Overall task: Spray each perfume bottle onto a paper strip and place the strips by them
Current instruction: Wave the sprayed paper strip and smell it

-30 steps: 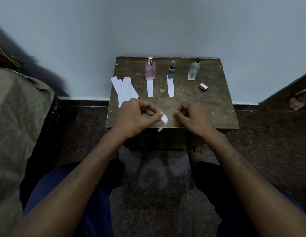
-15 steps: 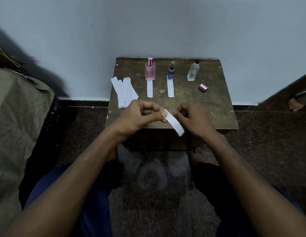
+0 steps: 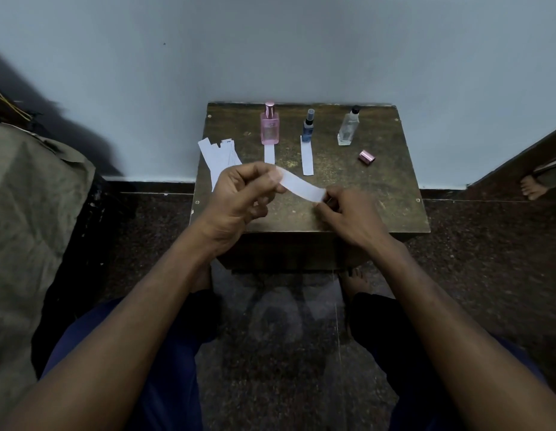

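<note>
Three bottles stand along the back of a small wooden table [image 3: 379, 194]: a pink bottle [image 3: 269, 127], a slim blue bottle [image 3: 308, 129] and a clear bottle [image 3: 348, 127]. One white strip [image 3: 269, 154] lies in front of the pink bottle, another strip [image 3: 307, 157] in front of the blue one. A third paper strip [image 3: 301, 183] is stretched between my hands above the table's front. My left hand [image 3: 242, 194] pinches its left end and my right hand [image 3: 345, 209] pinches its right end.
A pile of spare white strips [image 3: 216, 155] hangs over the table's left edge. A pink cap [image 3: 367, 158] lies on its side right of the strips. A pale wall rises right behind the table. Cloth-covered furniture [image 3: 31, 213] stands at left. Someone's bare foot [image 3: 531, 186] shows at far right.
The strip hung curled from my left hand a second ago. It is now unrolled and held taut, with my right hand pinching its free end.
</note>
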Motion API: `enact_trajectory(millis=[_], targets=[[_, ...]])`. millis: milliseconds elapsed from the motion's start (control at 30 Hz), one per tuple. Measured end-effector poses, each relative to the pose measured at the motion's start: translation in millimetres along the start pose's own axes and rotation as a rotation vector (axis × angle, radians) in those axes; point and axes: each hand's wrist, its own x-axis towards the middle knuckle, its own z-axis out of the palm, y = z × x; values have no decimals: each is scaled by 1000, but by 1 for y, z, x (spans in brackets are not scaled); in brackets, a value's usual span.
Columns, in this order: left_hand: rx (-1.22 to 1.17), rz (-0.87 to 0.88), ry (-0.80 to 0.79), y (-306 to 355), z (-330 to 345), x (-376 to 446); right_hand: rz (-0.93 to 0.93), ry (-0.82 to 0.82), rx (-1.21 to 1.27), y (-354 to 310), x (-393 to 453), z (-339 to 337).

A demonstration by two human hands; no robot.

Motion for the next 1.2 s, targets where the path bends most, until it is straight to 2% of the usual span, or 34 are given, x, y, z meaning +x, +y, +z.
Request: enact_trajectory(millis=[33, 67, 167, 200, 333, 633, 767, 1033, 1100, 1200], targets=[[-2, 2, 37, 0, -1, 1, 3, 2, 7, 0, 0, 0], [161, 43, 91, -2, -4, 1, 5, 3, 15, 1, 0, 1], [1145, 123, 253, -11, -14, 2, 0, 3, 22, -1, -2, 0], [1287, 112, 285, -12, -14, 0, -1, 2, 21, -1, -1, 0], [1214, 115, 324, -13, -11, -1, -2, 7, 28, -1, -2, 0], [1320, 83, 409, -16, -15, 1, -1, 13, 30, 0, -1, 1], [1361, 37, 358, -17, -16, 1, -7, 10, 28, 1, -1, 1], [1449, 120, 339, -17, -14, -3, -11, 15, 20, 2, 0, 2], [1420, 97, 333, -17, -14, -2, -10, 15, 18, 2, 0, 2], [1246, 23, 277, -18, -14, 0, -9, 13, 16, 3, 0, 2]])
